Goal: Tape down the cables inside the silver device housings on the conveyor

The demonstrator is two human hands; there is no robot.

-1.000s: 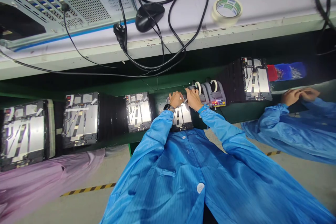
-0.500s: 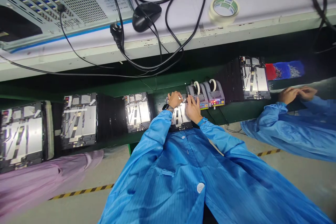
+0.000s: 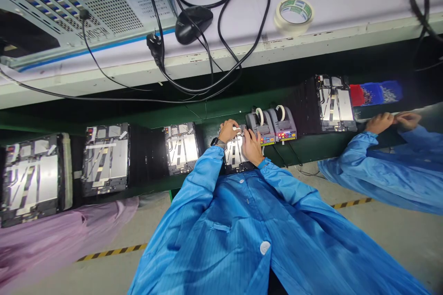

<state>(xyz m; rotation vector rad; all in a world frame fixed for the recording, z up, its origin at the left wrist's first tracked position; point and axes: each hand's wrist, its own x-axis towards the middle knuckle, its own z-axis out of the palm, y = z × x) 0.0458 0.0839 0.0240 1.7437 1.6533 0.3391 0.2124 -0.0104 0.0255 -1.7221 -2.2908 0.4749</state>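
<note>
On green bench (image 3: pixel 311 145), left hand (image 3: pixel 227 132) touched device (image 3: pixel 234 156) near top, right hand (image 3: pixel 253 148) its right side; couldn't tell whether fingers (image 3: pixel 231 124) pinched anything. Tape dispensers (image 3: pixel 286 125) stood beside.

computer case (image 3: pixel 114 14) cropped, pink garment (image 3: pixel 90 223) cropped, middle device (image 3: pixel 235 154) partly behind left grip (image 3: pixel 227 132)

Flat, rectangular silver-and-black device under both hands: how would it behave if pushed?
The device is probably stiff: its broad face looks metallic. Likely fragile, its insides lying uncovered. Resting flat, it should slide rather than tip.
</note>
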